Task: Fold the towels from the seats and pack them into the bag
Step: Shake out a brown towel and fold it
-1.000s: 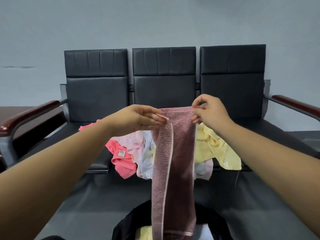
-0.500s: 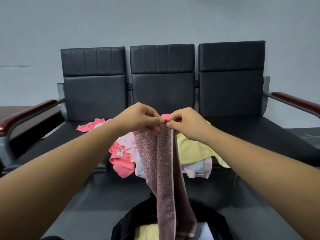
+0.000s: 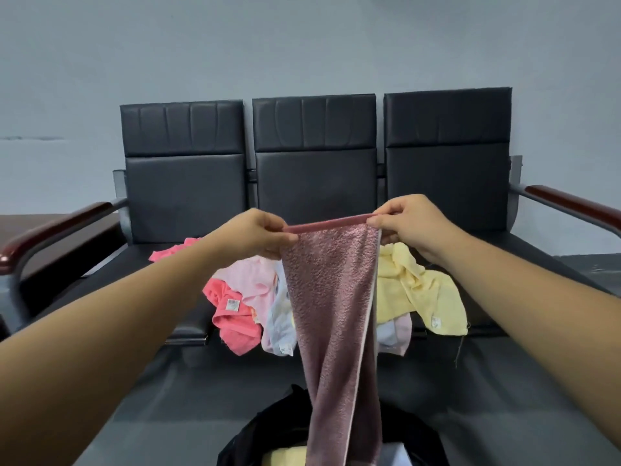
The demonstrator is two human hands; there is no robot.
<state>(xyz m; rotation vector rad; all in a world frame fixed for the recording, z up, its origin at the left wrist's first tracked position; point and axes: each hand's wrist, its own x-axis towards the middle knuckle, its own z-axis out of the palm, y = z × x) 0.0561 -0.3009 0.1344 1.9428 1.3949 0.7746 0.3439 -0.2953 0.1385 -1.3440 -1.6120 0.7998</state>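
A dusty-pink towel [image 3: 332,297] hangs lengthwise in front of me, its top edge stretched flat between both hands. My left hand [image 3: 258,235] pinches the top left corner and my right hand [image 3: 408,223] pinches the top right corner. The towel's lower end drops in front of an open black bag [image 3: 268,435] on the floor, where a folded yellow towel [image 3: 285,457] shows inside. On the black seats [image 3: 134,274] behind lie a coral towel [image 3: 232,317], a pale pink towel [image 3: 252,280], a white-blue towel [image 3: 280,317] and a yellow towel [image 3: 423,290].
The three-seat black bench has a wood-topped armrest at the left [image 3: 50,230] and another armrest at the right [image 3: 571,206]. A grey wall [image 3: 302,45] rises behind it. Dark grey floor [image 3: 168,398] lies between me and the bench.
Half a second ago my hands were pressed together at the towel's top. They have since drawn apart and risen slightly, spreading the top edge taut.
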